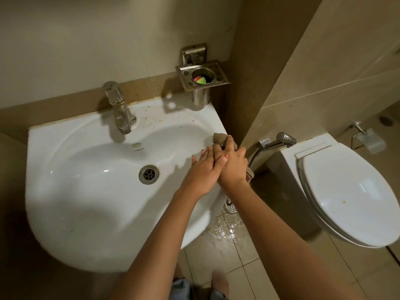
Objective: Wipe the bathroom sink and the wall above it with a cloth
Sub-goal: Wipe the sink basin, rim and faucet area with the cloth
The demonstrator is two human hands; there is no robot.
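Your right hand (232, 164) is closed around the bunched tan cloth (220, 139), which sits on the right edge of the white ceramic sink (86, 191), pressed close to the brown tiled wall corner; a tail of cloth hangs off the rim below your wrist. Your left hand (203, 167) lies flat and open, fingers extended, touching the side of the right, gripping nothing. Looks like you're scrubbing the right rim. To do it well: spread the cloth flatter under the palm, a wad only cleans a narrow strip. Work from this edge toward the back edge, where dark specks sit around the clear-handled chrome tap (119, 109). Then go down into the basin toward the steel drain (149, 174), so the dirt ends up there. Tuck the hanging tail so it doesn't drip on the wet floor tiles (223, 230). The cream tiled wall above the sink (75, 50) is probably still to do.
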